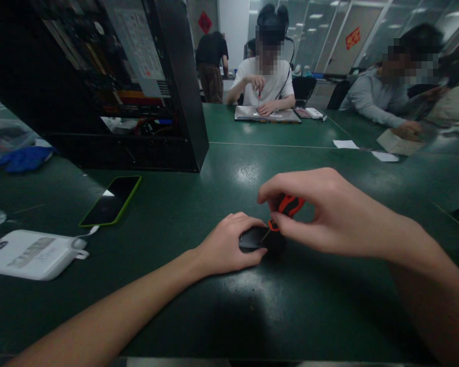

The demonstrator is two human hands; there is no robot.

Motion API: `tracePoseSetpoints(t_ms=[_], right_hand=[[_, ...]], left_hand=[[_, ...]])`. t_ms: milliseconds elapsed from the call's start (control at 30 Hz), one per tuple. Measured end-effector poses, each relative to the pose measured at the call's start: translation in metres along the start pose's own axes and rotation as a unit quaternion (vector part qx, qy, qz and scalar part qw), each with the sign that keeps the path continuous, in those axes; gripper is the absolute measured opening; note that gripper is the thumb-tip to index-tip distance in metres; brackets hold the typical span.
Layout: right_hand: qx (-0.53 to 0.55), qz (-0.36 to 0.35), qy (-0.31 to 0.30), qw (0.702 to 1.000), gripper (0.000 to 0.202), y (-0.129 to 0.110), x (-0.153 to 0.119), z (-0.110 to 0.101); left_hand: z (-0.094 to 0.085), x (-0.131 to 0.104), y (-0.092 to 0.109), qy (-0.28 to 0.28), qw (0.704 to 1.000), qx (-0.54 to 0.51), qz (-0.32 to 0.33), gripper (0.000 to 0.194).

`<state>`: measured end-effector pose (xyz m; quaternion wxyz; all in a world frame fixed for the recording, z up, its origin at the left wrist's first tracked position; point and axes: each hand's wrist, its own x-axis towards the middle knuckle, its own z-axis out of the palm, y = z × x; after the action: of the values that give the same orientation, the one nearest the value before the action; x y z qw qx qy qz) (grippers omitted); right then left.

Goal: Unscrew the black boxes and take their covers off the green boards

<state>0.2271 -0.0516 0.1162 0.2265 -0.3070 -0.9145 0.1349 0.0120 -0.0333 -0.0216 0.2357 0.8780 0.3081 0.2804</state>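
Right hand (325,209) is closed around a red-and-black screwdriver (291,205), pinched by thumb and fingers; left hand (229,244) is wrapped round a black computer mouse (250,239), pinned to the green worktop (172,199) at front centre. The shaft is tilted and its tip is aimed at the mouse; whether it is seated in anything cannot be told. With force applied at that slant, the tip could be slipped sideways, the casing scratched, or the left thumb or fingers, placed close by, jabbed. The mouse could also be skidded if the grip were loosened. Writing: small print is carried by the pale label (137,41) in the computer tower (179,102), and marks by the white power bank (30,257); none can be read. No brand is legible.
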Motion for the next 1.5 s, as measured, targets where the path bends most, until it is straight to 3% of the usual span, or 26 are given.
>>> tracePoseSetpoints(t_ms=[433,633,900,1100,1200,1300,1400,1500], right_hand=[[-0.005,0.002,0.002,1.0,0.023,0.003,0.001,0.002],[-0.011,-0.008,-0.024,1.0,0.011,-0.001,0.001,0.001],[-0.019,0.006,-0.056,0.998,0.037,-0.015,-0.004,-0.001],[-0.066,0.036,-0.044,0.996,0.007,-0.013,-0.006,-0.002],[-0.08,0.045,-0.052,0.994,0.009,-0.008,-0.011,-0.006],[-0.074,0.048,-0.103,0.991,0.016,0.004,-0.027,-0.01],[-0.026,0.068,-0.164,0.984,0.024,0.026,-0.052,-0.01],[0.019,0.122,-0.154,0.98,0.029,0.054,-0.079,-0.007]], left_hand=[[-0.001,0.0,0.001,0.003,1.0,-0.011,0.006,0.034],[0.002,-0.001,-0.001,0.007,1.0,-0.016,-0.001,0.036],[0.003,-0.001,-0.002,0.011,0.999,-0.03,-0.008,0.034],[0.003,-0.001,-0.002,0.0,1.0,-0.017,-0.003,0.034],[0.001,0.0,-0.001,-0.007,1.0,-0.01,0.004,0.036],[-0.005,0.0,-0.001,-0.014,1.0,0.017,0.007,0.04],[-0.01,0.0,0.0,-0.024,0.999,0.034,0.013,0.04],[-0.01,0.002,0.004,-0.031,0.999,0.031,0.011,0.047]])
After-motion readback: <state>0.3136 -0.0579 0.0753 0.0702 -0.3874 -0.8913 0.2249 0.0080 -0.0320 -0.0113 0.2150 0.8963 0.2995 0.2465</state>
